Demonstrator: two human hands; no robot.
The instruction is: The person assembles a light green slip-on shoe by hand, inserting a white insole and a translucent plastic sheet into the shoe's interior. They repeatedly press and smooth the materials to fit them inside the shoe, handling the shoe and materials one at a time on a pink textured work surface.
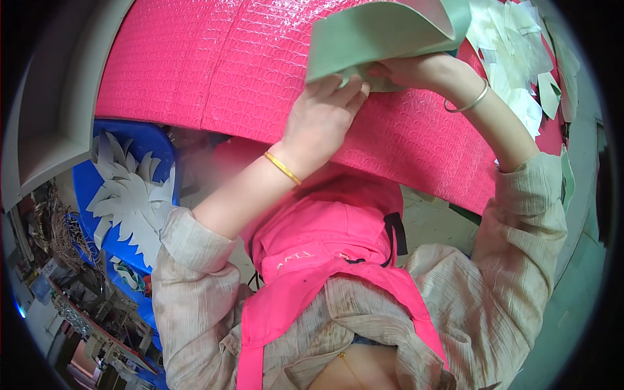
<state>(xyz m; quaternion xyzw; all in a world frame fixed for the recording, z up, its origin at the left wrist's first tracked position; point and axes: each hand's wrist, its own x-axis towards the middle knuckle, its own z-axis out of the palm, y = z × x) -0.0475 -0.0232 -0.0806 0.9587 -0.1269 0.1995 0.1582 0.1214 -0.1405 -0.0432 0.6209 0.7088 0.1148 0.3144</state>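
Your left hand (323,117) has its grip closed on the lower edge of a pale green sheet (377,32), fingers curled in at the material, though the sheet hides some of the fingertips. Your right hand (424,70) grips that same edge a little farther right, thumb pointing toward the left hand and most of the other fingers out of sight behind the material. The sheet stands up off the table (169,71) between and above your two hands, its right part bending round in a broad curve at the top of the view. You wear a yellow bangle (283,168) on your left wrist and a silvery bangle (469,101) on your right. The table under your hands has a shiny, patterned pink covering, and at its right side lies a loose pile of whitish pieces (513,52), overlapping one another. Nearer you are your rolled beige sleeves and your bright pink apron (318,237). Beside the table on your left, a blue bin (83,175) holds pale, curved, pointed pieces (133,201) heaped together.
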